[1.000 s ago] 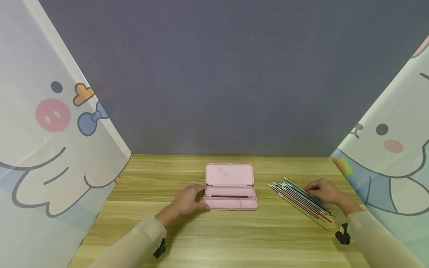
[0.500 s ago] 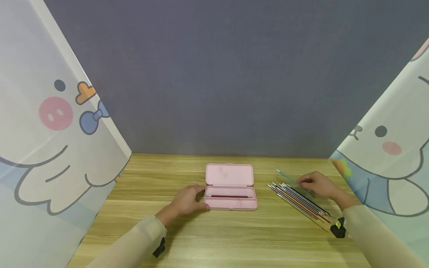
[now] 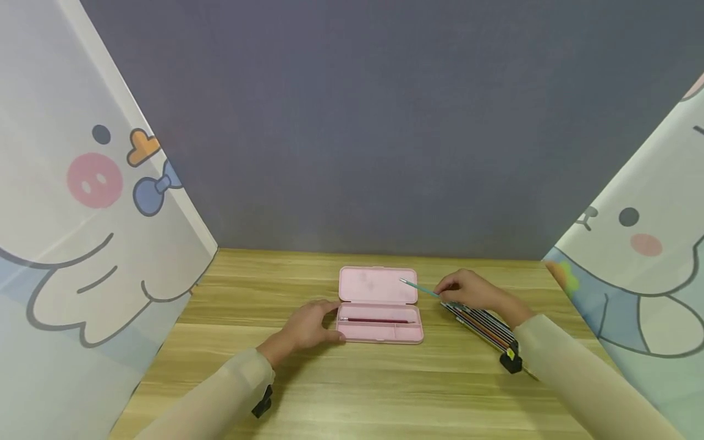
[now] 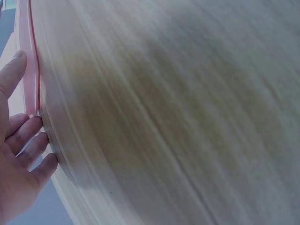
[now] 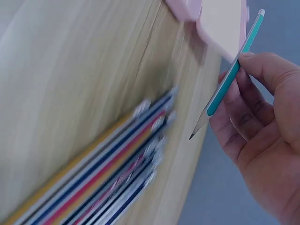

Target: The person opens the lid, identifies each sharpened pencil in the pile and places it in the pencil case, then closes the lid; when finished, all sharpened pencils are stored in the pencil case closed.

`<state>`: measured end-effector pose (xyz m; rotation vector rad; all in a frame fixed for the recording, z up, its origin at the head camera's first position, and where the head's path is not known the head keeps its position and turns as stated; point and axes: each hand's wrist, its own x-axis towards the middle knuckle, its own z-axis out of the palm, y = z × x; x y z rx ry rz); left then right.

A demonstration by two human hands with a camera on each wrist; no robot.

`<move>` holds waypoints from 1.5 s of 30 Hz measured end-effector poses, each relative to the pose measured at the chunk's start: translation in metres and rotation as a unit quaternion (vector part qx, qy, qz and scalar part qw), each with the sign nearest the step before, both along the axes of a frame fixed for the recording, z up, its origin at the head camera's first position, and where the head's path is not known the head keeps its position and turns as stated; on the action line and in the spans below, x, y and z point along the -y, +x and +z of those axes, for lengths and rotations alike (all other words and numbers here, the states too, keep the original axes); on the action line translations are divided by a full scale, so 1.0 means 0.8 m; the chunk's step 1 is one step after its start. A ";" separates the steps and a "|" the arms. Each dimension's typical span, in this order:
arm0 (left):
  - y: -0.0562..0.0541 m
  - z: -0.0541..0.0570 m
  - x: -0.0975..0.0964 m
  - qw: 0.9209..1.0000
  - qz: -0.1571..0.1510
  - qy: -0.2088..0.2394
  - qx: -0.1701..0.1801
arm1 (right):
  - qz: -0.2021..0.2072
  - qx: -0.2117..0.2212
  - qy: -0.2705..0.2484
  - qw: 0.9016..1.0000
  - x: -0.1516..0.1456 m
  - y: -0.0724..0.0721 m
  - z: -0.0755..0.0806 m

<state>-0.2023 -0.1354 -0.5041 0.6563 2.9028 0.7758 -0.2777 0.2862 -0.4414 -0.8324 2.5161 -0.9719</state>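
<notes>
My left hand point(image 3: 305, 325) holds the left end of an open pink pencil case point(image 3: 367, 333), its thumb at the front corner and the forefinger near the hinge. In the left wrist view the thumb lies against the case wall point(image 4: 31, 84). A dark red pencil point(image 3: 376, 321) lies in the long rear compartment. Between thumb and fingers, my right hand point(image 3: 466, 289) pinches a teal pencil point(image 5: 230, 77). Its white-tipped eraser end overlaps the raised lid point(image 3: 374, 285) in the head view; its sharpened tip shows in the right wrist view.
A bundle of several coloured pencils point(image 3: 484, 324) lies slanted on the wooden table point(image 3: 352, 391), partly under the right hand and forearm in the head view. A grey panel point(image 3: 352, 134) stands behind the table. Cartoon-printed panels point(image 3: 165, 256) flank both sides.
My right hand has drawn the teal pencil out of the bundle and carried it left, over to the case's lid. My left hand has stayed at the case.
</notes>
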 end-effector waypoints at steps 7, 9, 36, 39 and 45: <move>-0.004 -0.003 0.001 1.000 0.001 -0.009 -0.002 | 0.051 -0.031 0.008 0.998 0.058 -0.013 -0.005; -0.004 -0.003 0.000 1.000 -0.001 -0.007 -0.002 | 0.065 -0.035 0.002 0.997 0.073 -0.015 -0.008; -0.004 -0.003 0.000 1.000 0.003 -0.014 -0.007 | 0.127 -0.016 0.059 0.990 0.175 0.002 -0.031; -0.003 -0.003 0.000 1.000 0.003 -0.012 -0.004 | 0.116 -0.018 0.073 0.990 0.175 0.001 -0.033; -0.005 -0.005 0.000 1.000 0.004 -0.009 -0.003 | 0.102 -0.037 0.099 0.989 0.177 -0.001 -0.036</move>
